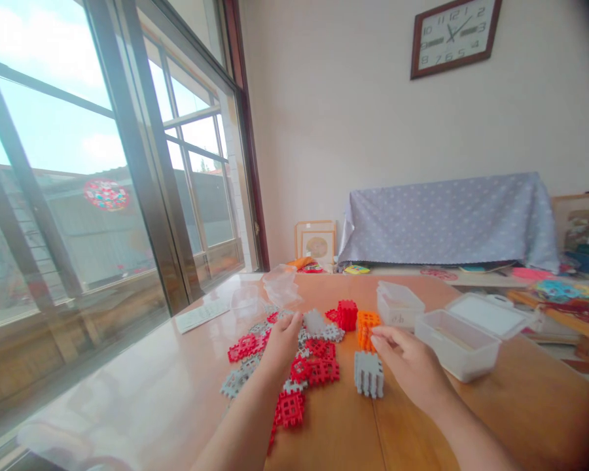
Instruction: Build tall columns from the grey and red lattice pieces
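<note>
Interlocking plastic pieces, red [290,409] and grey [239,378], lie in a loose spread on the table. My left hand [283,337] is over this spread with its fingers curled closed; what they hold, if anything, is hidden. A blurred grey piece [315,322] appears just right of its fingertips; whether they touch it I cannot tell. My right hand [406,352] has its fingertips pinched at the right edge of a stack of orange pieces [367,327]. Closer to me stands a neat stack of grey pieces [368,374]. A red stack [347,315] stands left of the orange one.
Two clear plastic boxes stand at the right: one box [399,306] farther back, another box [456,343] with its lid [488,315] swung open. Crumpled clear plastic [281,286] and a printed sheet [203,315] lie at the back left. A large window [122,196] borders the table's left.
</note>
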`<state>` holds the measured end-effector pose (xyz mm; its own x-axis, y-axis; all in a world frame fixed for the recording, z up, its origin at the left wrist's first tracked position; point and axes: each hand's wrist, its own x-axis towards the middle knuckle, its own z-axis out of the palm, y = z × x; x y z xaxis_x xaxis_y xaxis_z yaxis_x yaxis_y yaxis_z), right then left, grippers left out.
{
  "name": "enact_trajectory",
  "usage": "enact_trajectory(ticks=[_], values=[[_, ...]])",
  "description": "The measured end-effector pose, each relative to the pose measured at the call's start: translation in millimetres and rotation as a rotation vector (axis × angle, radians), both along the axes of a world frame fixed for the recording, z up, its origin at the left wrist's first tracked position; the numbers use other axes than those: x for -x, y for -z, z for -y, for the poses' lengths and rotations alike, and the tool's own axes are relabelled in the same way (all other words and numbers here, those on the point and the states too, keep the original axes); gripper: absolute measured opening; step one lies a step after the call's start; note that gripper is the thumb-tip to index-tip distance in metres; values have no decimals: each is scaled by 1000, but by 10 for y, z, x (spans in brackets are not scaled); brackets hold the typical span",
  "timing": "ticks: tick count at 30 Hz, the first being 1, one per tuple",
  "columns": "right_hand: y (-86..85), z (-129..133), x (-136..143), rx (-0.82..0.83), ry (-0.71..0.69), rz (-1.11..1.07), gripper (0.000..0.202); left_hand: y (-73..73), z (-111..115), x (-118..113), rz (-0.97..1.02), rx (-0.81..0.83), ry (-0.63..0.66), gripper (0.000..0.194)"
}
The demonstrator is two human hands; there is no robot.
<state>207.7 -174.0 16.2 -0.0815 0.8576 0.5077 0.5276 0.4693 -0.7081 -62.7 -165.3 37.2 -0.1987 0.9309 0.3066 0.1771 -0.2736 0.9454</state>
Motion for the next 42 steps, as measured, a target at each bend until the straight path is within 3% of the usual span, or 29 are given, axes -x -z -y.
enact_trajectory(ticks=[5, 8, 13, 17, 21, 34, 42], values=[[-126, 138, 51, -16, -123, 48, 46, -70, 201, -503, 111, 56, 392, 47], [-216, 217, 69, -10, -192, 111, 54, -40, 272, -602, 131, 57, 473, 49], [-238, 233, 88, -10, -204, 160, 51, 52, 280, -606, 92, 96, 454, 51], [-227, 227, 79, -16, -195, 204, 41, 154, 233, -634, 172, 168, 477, 50], [-228, 204, 24, -24, -197, 230, 40, 234, 184, -656, 175, 268, 409, 55], [-79, -5, -152, 20, -115, 347, 40, 232, 118, -517, 165, 237, 252, 62], [-8, -32, -166, 19, -112, 372, 41, 239, 107, -492, 167, 223, 239, 58]])
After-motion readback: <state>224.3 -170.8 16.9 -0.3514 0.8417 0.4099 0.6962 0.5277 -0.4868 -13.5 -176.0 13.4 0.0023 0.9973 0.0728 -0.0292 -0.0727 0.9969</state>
